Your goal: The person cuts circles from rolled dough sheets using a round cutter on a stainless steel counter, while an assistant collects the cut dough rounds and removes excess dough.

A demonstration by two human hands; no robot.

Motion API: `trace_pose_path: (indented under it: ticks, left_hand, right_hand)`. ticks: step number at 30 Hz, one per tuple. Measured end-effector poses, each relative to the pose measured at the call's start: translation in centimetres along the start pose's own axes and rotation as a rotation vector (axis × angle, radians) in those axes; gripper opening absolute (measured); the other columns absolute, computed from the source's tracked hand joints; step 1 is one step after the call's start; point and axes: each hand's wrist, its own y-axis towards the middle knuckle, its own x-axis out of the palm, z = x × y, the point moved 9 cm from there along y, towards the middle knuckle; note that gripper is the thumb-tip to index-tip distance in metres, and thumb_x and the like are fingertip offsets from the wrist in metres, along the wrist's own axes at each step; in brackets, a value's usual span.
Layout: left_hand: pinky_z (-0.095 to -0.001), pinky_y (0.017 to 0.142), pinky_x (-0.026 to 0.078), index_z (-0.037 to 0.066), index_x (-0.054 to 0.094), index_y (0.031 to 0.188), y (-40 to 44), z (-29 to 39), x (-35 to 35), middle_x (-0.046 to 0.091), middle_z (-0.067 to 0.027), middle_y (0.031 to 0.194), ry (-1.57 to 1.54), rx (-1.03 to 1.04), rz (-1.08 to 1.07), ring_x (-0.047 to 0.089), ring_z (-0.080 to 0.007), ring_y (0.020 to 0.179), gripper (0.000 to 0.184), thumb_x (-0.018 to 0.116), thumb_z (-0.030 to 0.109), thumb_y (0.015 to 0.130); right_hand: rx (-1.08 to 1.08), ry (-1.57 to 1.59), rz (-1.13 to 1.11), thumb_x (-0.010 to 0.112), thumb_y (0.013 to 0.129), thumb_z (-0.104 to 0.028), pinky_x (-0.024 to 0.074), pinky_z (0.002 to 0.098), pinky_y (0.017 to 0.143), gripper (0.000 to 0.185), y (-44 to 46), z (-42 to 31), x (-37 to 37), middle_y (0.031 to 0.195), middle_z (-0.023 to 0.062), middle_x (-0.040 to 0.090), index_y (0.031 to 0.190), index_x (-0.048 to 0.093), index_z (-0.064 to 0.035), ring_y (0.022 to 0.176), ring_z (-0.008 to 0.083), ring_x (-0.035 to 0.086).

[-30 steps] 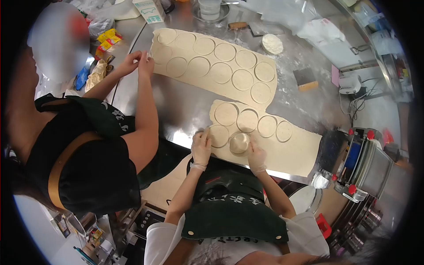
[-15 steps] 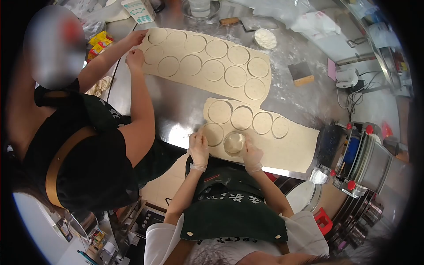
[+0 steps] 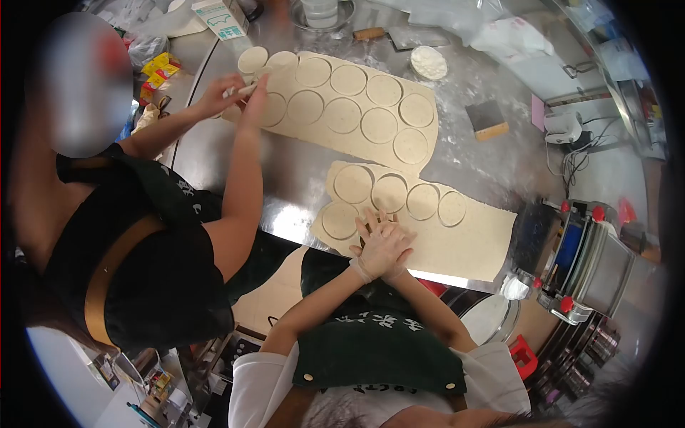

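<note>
The dough sheet [image 3: 467, 246] looks soft — best held by its edges — with the left hand [image 3: 383, 244] spread over the right hand [image 3: 403, 258], whose grip I cannot tell.

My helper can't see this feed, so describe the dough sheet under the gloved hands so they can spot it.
Start from the steel table and find the stacked gloved hands near its front edge. The near dough sheet lies under them. The far sheet carries circles up to its right end; this one's right end is plain.
</note>
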Motion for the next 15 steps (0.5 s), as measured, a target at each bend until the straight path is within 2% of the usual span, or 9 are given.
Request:
trace_pose_path:
  ticks: [6,8,11,14,15]
  left_hand:
    - [-0.0522,0.111,0.031,0.016,0.064,0.121,-0.4,-3.3,2.7,0.058,-0.0129,0.118,-0.131,-0.062,-0.147,0.048,-0.0357,0.126,0.046,0.059,0.031,0.078]
    - [-0.0491,0.11,0.034,0.016,0.064,0.121,-0.3,-3.1,2.4,0.058,-0.0128,0.118,-0.095,-0.063,-0.108,0.048,-0.0358,0.125,0.046,0.059,0.033,0.078]
    - [-0.0463,0.097,0.041,0.015,0.066,0.11,0.3,-2.2,0.5,0.06,-0.0101,0.109,0.097,-0.017,0.094,0.054,-0.0319,0.107,0.037,0.064,0.028,0.076]
    - [-0.0439,0.092,0.044,0.014,0.067,0.105,0.7,-1.5,-0.4,0.06,-0.0082,0.105,0.094,0.04,0.162,0.056,-0.0296,0.103,0.031,0.067,0.026,0.077]
    - [-0.045,0.091,0.045,0.013,0.067,0.106,0.5,-2.0,-0.7,0.061,-0.0095,0.105,0.045,0.001,0.173,0.057,-0.0308,0.102,0.029,0.067,0.023,0.079]
  right_hand:
    - [0.066,0.079,0.038,0.057,0.089,-0.022,0.0424,0.0448,0.098,0.05,0.4,1.2,1.8,0.126,0.015,0.055,0.138,0.052,-0.0115,0.117,0.0327,0.051]
    - [0.078,0.102,0.055,0.058,0.089,-0.021,0.0427,0.0452,0.097,0.05,0.5,1.5,2.0,0.125,0.0153,0.055,0.138,0.052,-0.0111,0.116,0.0328,0.051]
    - [0.088,0.145,0.084,0.06,0.088,-0.019,0.0431,0.0458,0.095,0.051,0.4,1.9,2.4,0.123,0.0158,0.056,0.137,0.053,-0.0105,0.114,0.0329,0.052]
    - [0.084,0.218,0.146,0.061,0.087,-0.017,0.0435,0.0464,0.093,0.051,0.1,2.0,2.0,0.121,0.0163,0.056,0.137,0.053,-0.0099,0.112,0.033,0.053]
    - [0.076,0.242,0.172,0.061,0.086,-0.016,0.0437,0.0466,0.093,0.051,-0.3,2.0,1.8,0.121,0.0164,0.056,0.137,0.053,-0.0097,0.112,0.033,0.053]
